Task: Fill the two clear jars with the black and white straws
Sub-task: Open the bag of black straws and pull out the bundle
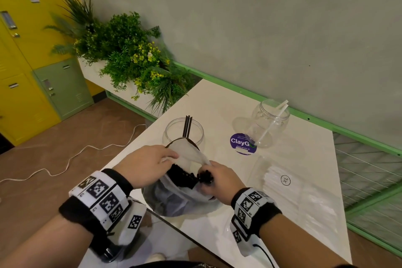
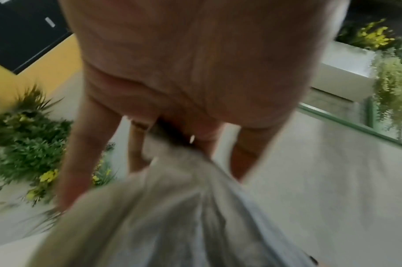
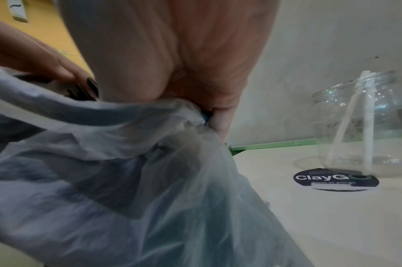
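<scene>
so the right hand point(image 1: 219, 177) pinches a bunch of black straws point(image 1: 205, 177) at the plastic bag point(image 1: 180, 198) mouth the left hand point(image 1: 148, 163) grips open, black-straw jar point(image 1: 183, 131) just beyond the fingertips.

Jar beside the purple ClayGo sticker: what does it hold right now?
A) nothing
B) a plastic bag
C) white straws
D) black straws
C: the clear jar by the ClayGo sticker holds a couple of white straws leaning against its rim; the black straws stand in the other jar.
</scene>
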